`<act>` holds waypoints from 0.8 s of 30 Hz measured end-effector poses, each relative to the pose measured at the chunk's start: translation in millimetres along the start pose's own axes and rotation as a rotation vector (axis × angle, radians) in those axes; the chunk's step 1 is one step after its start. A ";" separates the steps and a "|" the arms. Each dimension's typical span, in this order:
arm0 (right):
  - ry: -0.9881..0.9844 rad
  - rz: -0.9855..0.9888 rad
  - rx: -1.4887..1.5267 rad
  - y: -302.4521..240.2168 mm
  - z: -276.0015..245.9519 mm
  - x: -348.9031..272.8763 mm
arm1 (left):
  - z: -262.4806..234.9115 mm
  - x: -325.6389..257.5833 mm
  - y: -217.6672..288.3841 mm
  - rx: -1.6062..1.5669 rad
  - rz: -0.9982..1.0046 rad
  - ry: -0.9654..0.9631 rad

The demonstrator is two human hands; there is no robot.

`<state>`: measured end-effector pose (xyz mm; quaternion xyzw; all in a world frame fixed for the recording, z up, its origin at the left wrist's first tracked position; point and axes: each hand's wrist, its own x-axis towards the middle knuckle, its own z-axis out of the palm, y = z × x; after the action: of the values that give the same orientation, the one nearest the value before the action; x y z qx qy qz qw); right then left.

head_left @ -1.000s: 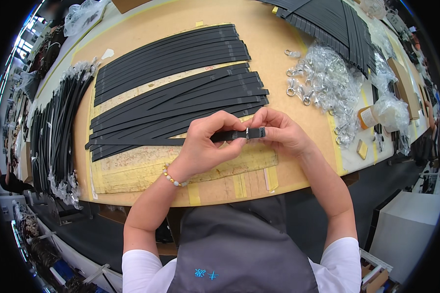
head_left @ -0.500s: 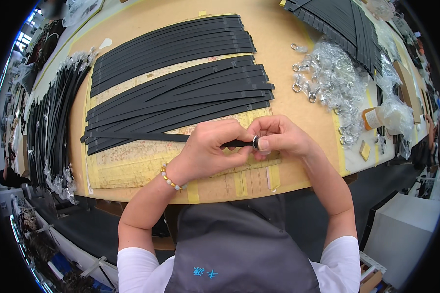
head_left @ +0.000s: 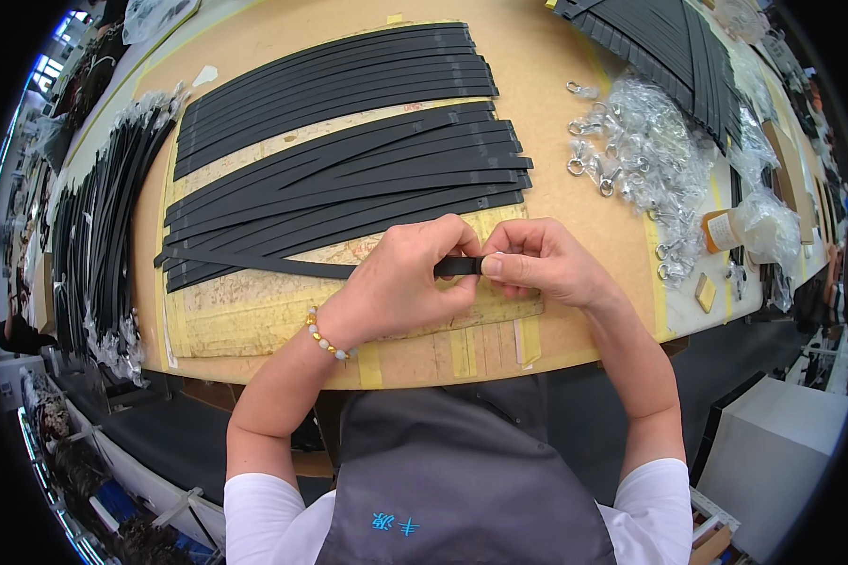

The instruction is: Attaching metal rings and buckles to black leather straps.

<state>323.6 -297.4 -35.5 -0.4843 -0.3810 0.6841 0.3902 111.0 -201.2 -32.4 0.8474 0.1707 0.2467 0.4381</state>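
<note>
A flat black strap (head_left: 297,268) runs from the left of the table into my hands at the near side. My left hand (head_left: 400,282), closed, grips it a little short of its end. My right hand (head_left: 544,266) pinches the strap's end between thumb and fingers, close beside my left fingertips. Whatever fitting may be at that end is hidden by my right fingers. Just beyond my hands lie more black straps in a near bundle (head_left: 358,193) and a far bundle (head_left: 339,85), resting on a worn, yellow-taped board (head_left: 254,330).
Metal hooks with rings in clear plastic wrap (head_left: 645,141) are heaped at the right. More black straps (head_left: 664,56) lie behind them. An orange-and-white container (head_left: 719,231) and a yellow block (head_left: 705,293) sit near the right edge. Straps with wrapped ends (head_left: 104,226) hang at the left.
A shiny metal piece seen between my fingertips earlier is now covered. A short flat stretch of strap now shows between my hands.
</note>
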 end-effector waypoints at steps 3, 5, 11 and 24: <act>-0.024 -0.006 0.025 3.1 -1.8 0.9 | 0.5 -0.7 -1.4 -0.037 -0.038 -0.013; -0.025 0.001 0.024 4.2 -2.3 1.4 | 0.2 -0.7 -0.9 -0.037 -0.055 -0.021; -0.016 0.012 0.025 1.4 0.0 1.2 | 0.8 -1.7 0.4 -0.048 -0.080 -0.022; 0.011 -0.001 -0.013 5.5 2.5 1.3 | 2.9 -2.5 -1.9 0.003 0.004 0.007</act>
<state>320.0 -298.8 -40.3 -0.4905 -0.3834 0.6786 0.3897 110.5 -203.3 -36.2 0.8474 0.1711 0.2504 0.4359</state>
